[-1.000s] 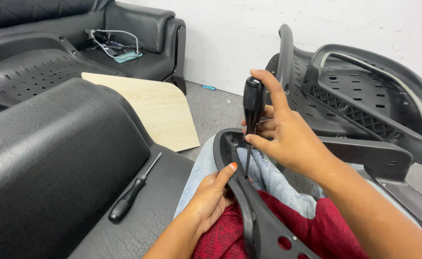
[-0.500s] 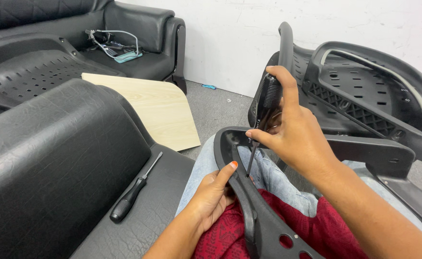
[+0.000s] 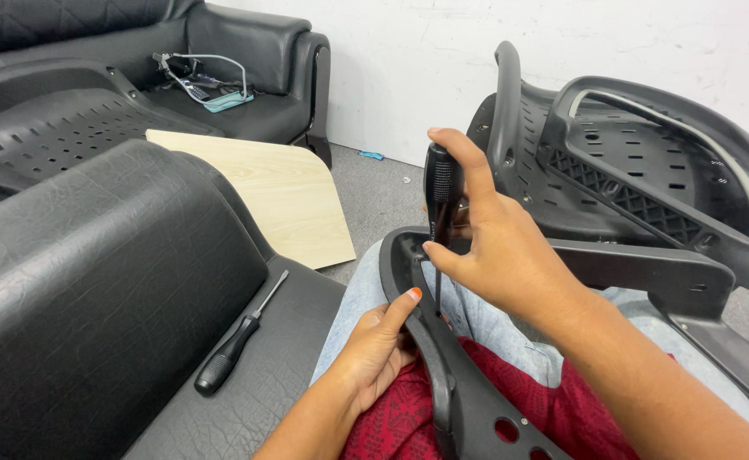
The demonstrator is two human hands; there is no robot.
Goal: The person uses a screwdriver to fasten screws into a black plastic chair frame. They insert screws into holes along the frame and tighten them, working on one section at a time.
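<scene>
Right hand [image 3: 498, 247], centre of frame, is wrapped round the black handle of a screwdriver [image 3: 440, 192]; thumb and fingers closed on the grip, index finger arched over the top. Tool stands upright, thin shaft pointing straight down to the black plastic armrest frame [image 3: 442, 375], which lies across the person's lap and runs from frame centre to the bottom edge. Whether the tip is seated in a screw can't be told, too small.

Left hand [image 3: 378, 345], lower centre, steadies the frame from the left side: fingers curled against its rim, thumb w/ orange-painted nail pressed along the edge just beside the shaft. Nothing else in that hand.

Lap shows light blue jeans [image 3: 366, 290] and red patterned cloth [image 3: 553, 409] under the frame.

Left half of frame: large black padded seat cushion [image 3: 102, 290], and on its flat part a second screwdriver [image 3: 236, 338] w/ black handle, lying loose, well apart from both hands. Behind it, a pale wooden board [image 3: 276, 192] on the grey floor [image 3: 374, 192]. Upper left: black sofa [image 3: 255, 51] w/ a tangle of cables and a teal item [image 3: 208, 85] on its seat, plus a perforated black seat shell [image 3: 42, 128] in front. Upper right: stacked black perforated chair backs [image 3: 630, 179] near the white wall [image 3: 442, 51].
</scene>
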